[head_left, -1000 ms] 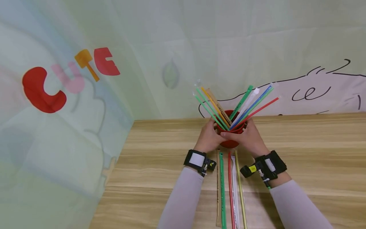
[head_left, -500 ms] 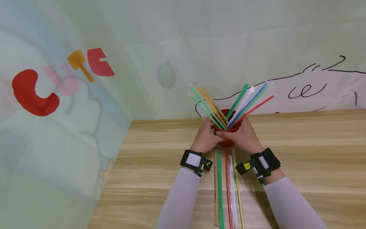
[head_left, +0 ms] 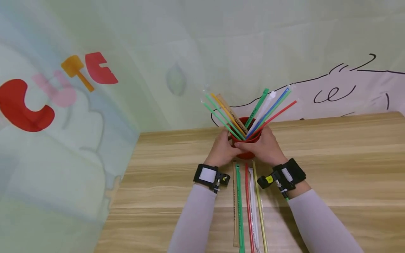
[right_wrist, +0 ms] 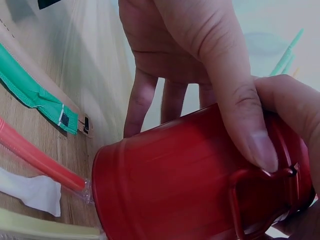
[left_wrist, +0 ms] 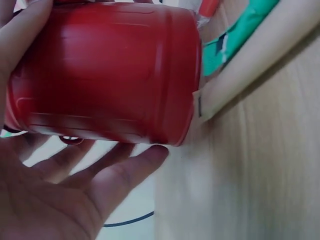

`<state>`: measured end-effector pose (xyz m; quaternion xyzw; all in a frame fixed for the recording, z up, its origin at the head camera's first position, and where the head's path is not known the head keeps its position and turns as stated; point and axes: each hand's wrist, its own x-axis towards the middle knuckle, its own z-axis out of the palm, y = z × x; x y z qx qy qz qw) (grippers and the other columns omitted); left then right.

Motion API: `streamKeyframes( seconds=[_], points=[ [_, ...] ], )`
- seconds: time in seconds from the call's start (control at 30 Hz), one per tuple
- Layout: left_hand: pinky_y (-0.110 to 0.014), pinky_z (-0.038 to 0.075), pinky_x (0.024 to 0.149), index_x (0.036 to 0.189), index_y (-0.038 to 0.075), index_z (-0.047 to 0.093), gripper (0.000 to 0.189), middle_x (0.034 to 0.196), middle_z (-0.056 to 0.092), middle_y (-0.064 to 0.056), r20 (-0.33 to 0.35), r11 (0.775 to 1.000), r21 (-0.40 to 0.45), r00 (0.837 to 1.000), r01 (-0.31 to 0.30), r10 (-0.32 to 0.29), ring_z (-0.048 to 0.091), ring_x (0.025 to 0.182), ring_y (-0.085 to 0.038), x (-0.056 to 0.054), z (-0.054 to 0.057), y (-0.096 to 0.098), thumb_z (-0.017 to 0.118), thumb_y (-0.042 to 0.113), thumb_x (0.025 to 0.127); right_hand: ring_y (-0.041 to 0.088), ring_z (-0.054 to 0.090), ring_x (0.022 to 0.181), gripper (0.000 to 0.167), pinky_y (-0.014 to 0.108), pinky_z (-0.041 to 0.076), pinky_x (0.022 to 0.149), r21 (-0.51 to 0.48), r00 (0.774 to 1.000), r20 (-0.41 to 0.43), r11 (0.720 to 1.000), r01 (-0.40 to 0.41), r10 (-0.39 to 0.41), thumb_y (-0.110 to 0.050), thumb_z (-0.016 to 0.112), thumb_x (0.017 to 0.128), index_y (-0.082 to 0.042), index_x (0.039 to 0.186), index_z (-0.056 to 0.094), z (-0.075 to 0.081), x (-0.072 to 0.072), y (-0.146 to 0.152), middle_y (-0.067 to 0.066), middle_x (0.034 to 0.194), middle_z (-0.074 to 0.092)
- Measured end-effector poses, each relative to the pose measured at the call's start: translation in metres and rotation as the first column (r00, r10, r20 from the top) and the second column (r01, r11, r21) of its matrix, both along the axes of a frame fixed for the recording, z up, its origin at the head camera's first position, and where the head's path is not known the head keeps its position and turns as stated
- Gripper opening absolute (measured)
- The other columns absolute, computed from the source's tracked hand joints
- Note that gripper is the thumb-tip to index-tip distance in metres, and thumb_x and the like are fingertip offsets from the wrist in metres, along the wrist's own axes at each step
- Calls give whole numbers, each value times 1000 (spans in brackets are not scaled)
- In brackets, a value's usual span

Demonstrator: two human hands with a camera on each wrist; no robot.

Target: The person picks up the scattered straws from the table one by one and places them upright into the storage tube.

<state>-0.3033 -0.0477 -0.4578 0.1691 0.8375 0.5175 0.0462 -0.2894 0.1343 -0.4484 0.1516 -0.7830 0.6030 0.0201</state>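
Both hands hold a small red bucket (head_left: pixel 246 155) at the far end of the table. My left hand (head_left: pixel 221 149) is around its left side, and my right hand (head_left: pixel 268 147) grips the right side with the thumb across the front near the rim. In the right wrist view, that thumb presses by a wire loop on the bucket (right_wrist: pixel 165 180). Several wrapped drinking straws fan out of the bucket, among them a thick green straw (head_left: pixel 257 107), an orange straw (head_left: pixel 227 114) and a red straw (head_left: pixel 281 113). The bucket's far side is hidden.
In front of the bucket lie a brown straw (head_left: pixel 235 211), a green straw (head_left: pixel 240 211), a red straw (head_left: pixel 249 207), a white straw (head_left: pixel 254 211) and a yellow straw (head_left: pixel 260 207), side by side. A printed cloth backdrop (head_left: pixel 177 45) rises behind the wooden table (head_left: pixel 341 168).
The head view has turned slightly, so the whole scene sits farther left and a little higher. Hands, bucket and straws keep their places relative to one another.
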Motion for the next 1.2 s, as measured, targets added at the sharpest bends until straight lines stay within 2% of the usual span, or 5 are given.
streamKeyframes(
  seconds=[0.27, 0.53, 0.77, 0.97, 1.2],
  points=[
    [-53, 46, 114, 160, 17, 24, 100, 162, 39, -11, 39, 991, -123, 998, -46, 51, 43, 147, -35, 13, 19, -12, 87, 30, 84, 25, 60, 126, 76, 49, 49, 109, -15, 1000, 2, 1000, -7, 7, -19, 90, 81, -15, 146, 49, 1, 0, -2, 7, 137, 62],
    [-51, 54, 103, 162, 4, 25, 100, 154, 48, -20, 27, 916, -370, 984, -156, 179, 56, 133, -37, 41, 39, -20, 85, 20, 84, 28, 56, 132, 78, 55, 47, 113, 10, 1000, 22, 1000, -3, 3, -22, 89, 83, -14, 147, 46, 0, 0, -7, 8, 141, 59],
    [-47, 58, 92, 153, 0, 39, 83, 134, 59, -20, 10, 824, -556, 991, -106, 134, 66, 115, -34, 71, 36, -21, 81, 21, 84, 26, 56, 130, 80, 53, 48, 112, 34, 999, 44, 999, 13, -14, -26, 90, 81, -15, 147, 46, 2, 2, -6, 6, 139, 59],
    [-47, 59, 92, 149, -2, 44, 82, 132, 60, -20, 9, 789, -610, 996, -67, 92, 66, 108, -31, 87, 30, -16, 83, 23, 82, 28, 56, 130, 79, 54, 49, 111, 36, 998, 53, 999, 20, -22, -27, 91, 81, -14, 146, 46, 3, 2, -4, 6, 139, 60],
    [-48, 59, 90, 147, -4, 46, 83, 133, 61, -22, 0, 739, -672, 998, -48, 64, 66, 105, -32, 96, 21, -7, 84, 23, 79, 31, 55, 131, 81, 57, 48, 112, 42, 997, 63, 999, 32, -34, -28, 90, 82, -12, 147, 44, 3, 1, 1, 9, 141, 58]
  ],
)
